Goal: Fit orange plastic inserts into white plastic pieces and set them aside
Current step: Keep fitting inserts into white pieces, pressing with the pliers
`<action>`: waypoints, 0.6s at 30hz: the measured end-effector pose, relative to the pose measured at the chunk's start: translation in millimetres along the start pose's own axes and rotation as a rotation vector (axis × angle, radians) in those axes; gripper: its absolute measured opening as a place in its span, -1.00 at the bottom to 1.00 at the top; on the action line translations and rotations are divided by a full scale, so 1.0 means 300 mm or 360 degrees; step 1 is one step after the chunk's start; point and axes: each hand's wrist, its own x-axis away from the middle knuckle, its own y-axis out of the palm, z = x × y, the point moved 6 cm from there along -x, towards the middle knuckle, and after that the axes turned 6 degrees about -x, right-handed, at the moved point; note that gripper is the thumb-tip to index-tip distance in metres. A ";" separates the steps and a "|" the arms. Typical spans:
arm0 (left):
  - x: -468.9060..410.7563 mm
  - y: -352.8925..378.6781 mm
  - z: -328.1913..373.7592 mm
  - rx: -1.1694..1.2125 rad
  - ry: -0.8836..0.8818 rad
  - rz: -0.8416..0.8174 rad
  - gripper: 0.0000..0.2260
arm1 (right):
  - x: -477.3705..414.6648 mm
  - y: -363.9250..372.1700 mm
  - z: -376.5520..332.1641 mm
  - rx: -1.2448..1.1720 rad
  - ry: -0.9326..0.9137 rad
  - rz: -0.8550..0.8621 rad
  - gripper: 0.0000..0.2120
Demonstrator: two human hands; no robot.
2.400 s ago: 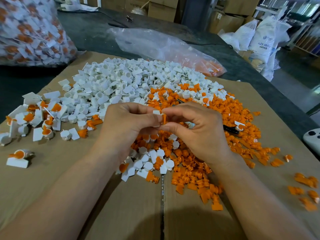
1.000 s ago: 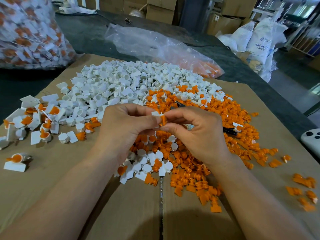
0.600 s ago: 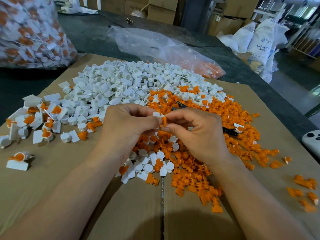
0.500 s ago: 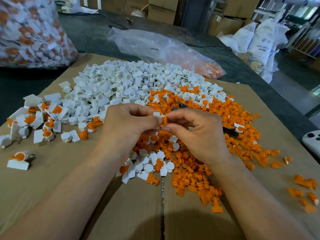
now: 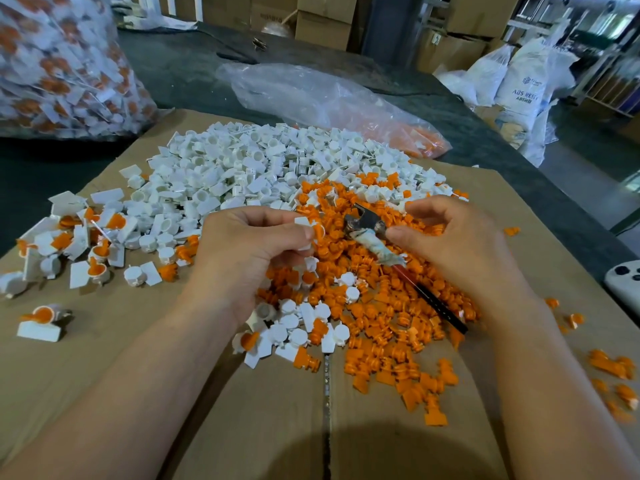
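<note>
I work in a factory storeroom: cardboard boxes (image 5: 323, 24) stack behind my counter (image 5: 187, 71), resin sacks (image 5: 526, 95) slump to its right, and a bulging parts bag (image 5: 59, 67) sits on it.

Pieces (image 5: 249, 168) heap at upper centre, inserts (image 5: 381, 323) spread lower right of them, fitted pieces (image 5: 86, 237) lie at far left; a tool (image 5: 412, 282) rests on the inserts between my left grip (image 5: 249, 247) and right grip (image 5: 460, 244).

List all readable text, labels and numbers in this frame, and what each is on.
"ABS RESI…": printed on the white sack at far right; the end of the word is unclear.
The smaller line under it and the logo above it are too blurred to read.
The print on the cardboard box at top centre is too faint to read.
Nothing else is legible.
</note>
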 end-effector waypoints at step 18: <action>0.000 -0.004 -0.002 0.0132 -0.0022 -0.0014 -0.85 | 0.005 0.052 0.074 0.0544 0.0224 -0.0543 -0.22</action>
